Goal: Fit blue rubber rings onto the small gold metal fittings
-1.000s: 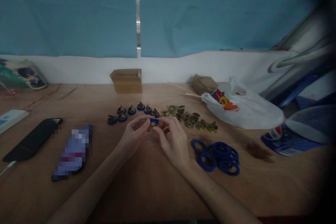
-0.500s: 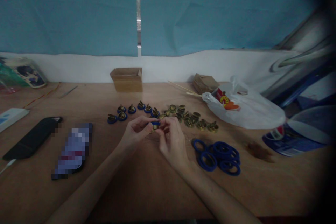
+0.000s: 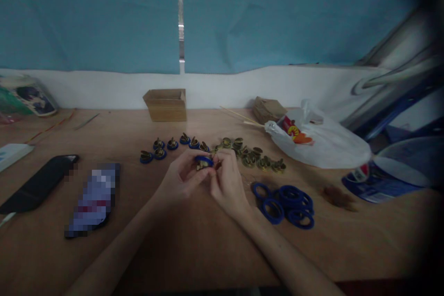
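Between my two hands is a brass-coloured metal fitting with a blue ring (image 3: 204,162) around it. My left hand (image 3: 180,175) pinches its left side with thumb and fingers. My right hand (image 3: 227,178) is closed at its right edge, its fingertips partly hidden. Beyond my left hand stand several brass fittings with blue rings (image 3: 159,153) at their bases. Several bare brass fittings (image 3: 249,161) lie in a cluster beyond my right hand. To the right of my right hand, loose blue rings (image 3: 272,211) lie in an overlapping pile.
An open cardboard box (image 3: 167,108) stands by the wall. A white plastic bag (image 3: 322,148), a brown package (image 3: 268,110) and a blue tub (image 3: 385,180) are on the right. At left lie a dark phone (image 3: 40,182) and a second, pixelated phone-like object (image 3: 93,201).
The held fitting has been tilted, so more of its blue ring shows. My left fingers have shifted around it. The whole view has moved slightly.
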Tool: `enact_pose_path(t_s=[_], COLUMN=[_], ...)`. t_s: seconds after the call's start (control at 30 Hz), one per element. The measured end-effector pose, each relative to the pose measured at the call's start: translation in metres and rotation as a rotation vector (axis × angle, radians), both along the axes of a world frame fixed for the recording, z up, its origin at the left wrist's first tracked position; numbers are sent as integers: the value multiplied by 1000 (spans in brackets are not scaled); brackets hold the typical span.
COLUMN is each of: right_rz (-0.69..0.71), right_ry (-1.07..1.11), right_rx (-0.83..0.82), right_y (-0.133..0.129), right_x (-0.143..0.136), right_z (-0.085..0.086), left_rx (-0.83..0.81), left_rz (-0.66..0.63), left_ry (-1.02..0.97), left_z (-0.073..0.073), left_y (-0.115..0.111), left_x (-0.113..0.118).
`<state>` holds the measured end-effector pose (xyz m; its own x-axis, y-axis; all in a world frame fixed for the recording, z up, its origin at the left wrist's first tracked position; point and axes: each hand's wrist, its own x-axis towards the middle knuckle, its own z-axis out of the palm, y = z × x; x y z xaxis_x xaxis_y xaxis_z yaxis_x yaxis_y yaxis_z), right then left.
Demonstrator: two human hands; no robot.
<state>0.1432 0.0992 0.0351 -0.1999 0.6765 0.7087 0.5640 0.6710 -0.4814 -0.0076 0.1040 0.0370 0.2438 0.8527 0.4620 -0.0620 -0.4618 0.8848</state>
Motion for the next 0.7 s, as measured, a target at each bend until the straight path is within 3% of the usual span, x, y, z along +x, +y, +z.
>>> enact_pose_path(t_s=[0.13,0.33,0.47,0.7], right_rz=[7,-28,-25,3], right_ry=[25,21,-3,-35], right_rx=[45,99,123,115], right_y=[2,0,-1,-1], right_x=[4,6,7,6], right_z=[7,14,15,11], left_rx=[294,588,625,513], left_rz=[278,379,418,448], left_ry=[276,437,502,520], left_z=[-6,-11,-12,-16], left_y=[-1,2,0,-2], left_x=[-1,-5,-4,-1])
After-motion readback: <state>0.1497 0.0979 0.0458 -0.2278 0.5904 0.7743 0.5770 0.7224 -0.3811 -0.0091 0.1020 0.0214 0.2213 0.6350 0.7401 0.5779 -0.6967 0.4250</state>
